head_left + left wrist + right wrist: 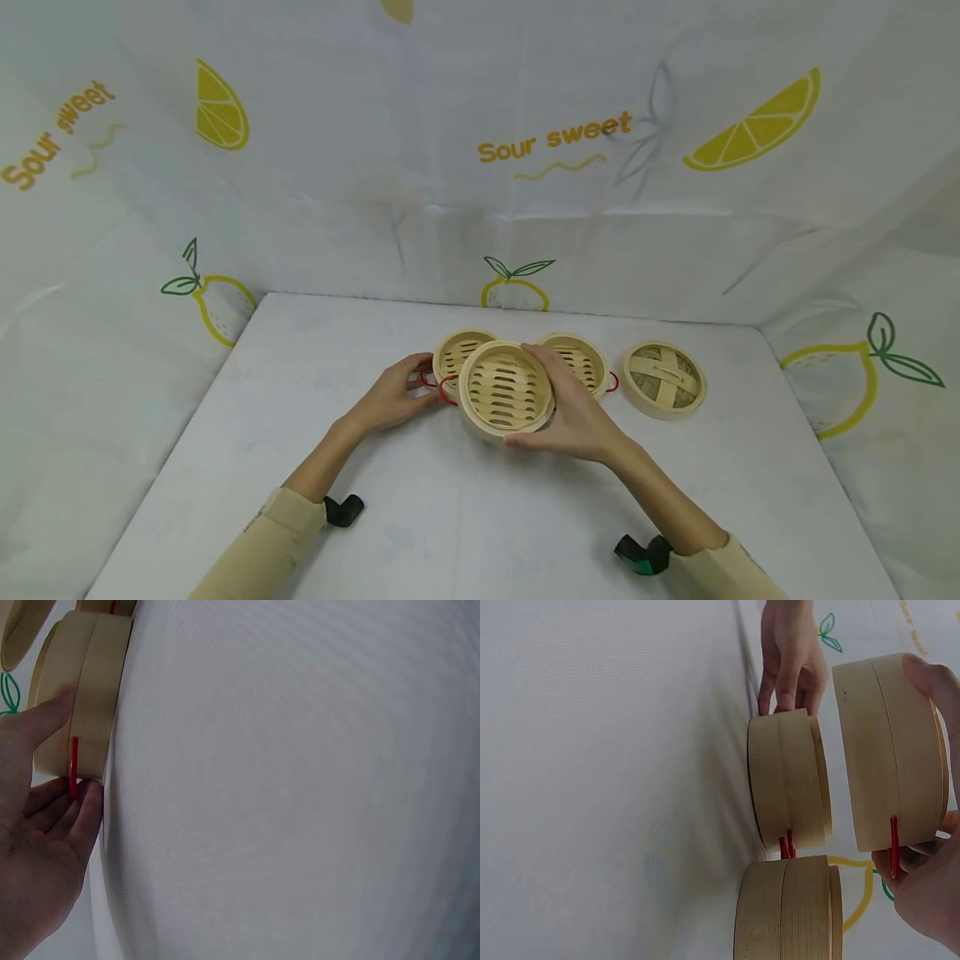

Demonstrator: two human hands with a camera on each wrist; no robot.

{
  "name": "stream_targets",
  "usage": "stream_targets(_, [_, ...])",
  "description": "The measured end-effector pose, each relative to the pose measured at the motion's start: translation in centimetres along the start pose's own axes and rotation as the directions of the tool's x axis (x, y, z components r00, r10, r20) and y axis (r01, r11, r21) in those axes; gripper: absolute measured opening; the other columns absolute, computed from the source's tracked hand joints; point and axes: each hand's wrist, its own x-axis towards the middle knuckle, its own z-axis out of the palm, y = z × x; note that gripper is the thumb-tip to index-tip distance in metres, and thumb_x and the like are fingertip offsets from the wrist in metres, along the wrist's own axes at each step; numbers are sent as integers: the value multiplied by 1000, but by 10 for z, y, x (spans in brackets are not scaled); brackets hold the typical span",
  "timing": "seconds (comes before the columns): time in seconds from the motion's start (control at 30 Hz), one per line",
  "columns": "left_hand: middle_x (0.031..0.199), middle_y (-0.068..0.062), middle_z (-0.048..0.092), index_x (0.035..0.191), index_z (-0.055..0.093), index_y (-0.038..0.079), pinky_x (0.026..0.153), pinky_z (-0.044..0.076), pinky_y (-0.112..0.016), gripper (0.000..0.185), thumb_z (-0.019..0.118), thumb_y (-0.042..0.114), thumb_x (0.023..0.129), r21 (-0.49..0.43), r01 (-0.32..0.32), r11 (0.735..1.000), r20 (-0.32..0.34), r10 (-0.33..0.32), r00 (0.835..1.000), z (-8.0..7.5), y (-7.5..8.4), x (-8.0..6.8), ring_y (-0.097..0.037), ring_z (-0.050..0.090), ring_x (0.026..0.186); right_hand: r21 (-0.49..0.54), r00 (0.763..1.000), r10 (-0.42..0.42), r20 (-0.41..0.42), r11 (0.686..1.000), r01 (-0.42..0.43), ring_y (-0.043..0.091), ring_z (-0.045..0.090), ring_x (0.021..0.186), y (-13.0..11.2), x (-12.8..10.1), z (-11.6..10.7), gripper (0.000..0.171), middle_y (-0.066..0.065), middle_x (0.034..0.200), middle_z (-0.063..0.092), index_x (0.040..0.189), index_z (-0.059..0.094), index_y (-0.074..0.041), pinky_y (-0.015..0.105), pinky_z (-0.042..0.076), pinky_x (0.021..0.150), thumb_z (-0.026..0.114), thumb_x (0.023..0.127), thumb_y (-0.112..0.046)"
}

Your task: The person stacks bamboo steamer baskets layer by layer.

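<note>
right hand (pixel 573 412): seen centre of the head view, gripping the lifted steamer tray (pixel 505 390); thumb laid over the far rim, fingers curled under the near side; in the right wrist view the thumb tip was seen on the upper right rim.
lifted steamer tray: held tilted toward the camera, above the table (pixel 465 517), slatted bottom seen through the open top; red wire handle (pixel 447 390) seen on its left side; it was raised clear of the other trays in the right wrist view (pixel 889 750).
left hand (pixel 393 400): placed left of centre, touching the left steamer tray (pixel 459 353); fingers seen loosely curved and close together against its side wall, thumb on the wall above the red loop in the left wrist view (pixel 45 825); a firm pinch could not be told.
left steamer tray: rested on the table, partly hidden behind the lifted one; seen as a pale bamboo wall in the upper left of the left wrist view (pixel 82 705).
right steamer tray (pixel 579 360): set on the table just behind the right hand, touching or just beside the left tray at the handles.
lid (pixel 664 378): lay flat at centre right, woven top with crossed strap, apart from the trays.
backdrop (pixel 555 142): lemon-print cloth with "Sour sweet" lettering, across the upper frame.
</note>
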Motion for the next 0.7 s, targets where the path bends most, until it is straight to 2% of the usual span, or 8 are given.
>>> stream_targets(0.27, [153,-25,59,156,48,-7,114,61,-40,68,79,13,99,11,6,1000,0,-6,1000,0,2,0,-39,60,144,3,1000,-2,-4,1000,2,40,42,160,1,6,4,129,13,172,42,169,33,-21,71,42,127,101,64,-54])
stream_targets(0.47, [154,-26,59,154,49,-8,113,62,-41,68,82,10,97,-5,-9,1000,-6,9,1000,0,4,0,-40,62,142,20,1000,17,0,1000,-17,40,40,161,0,12,3,129,13,172,41,169,33,-20,71,40,129,101,65,-52])
stream_targets(0.7, [151,-26,61,153,50,-8,112,62,-39,69,83,14,96,3,2,1000,-13,-2,1000,0,5,1,-39,63,141,28,999,39,-5,999,-39,37,41,161,-1,19,3,129,11,172,40,170,32,-20,69,41,129,101,66,-52])
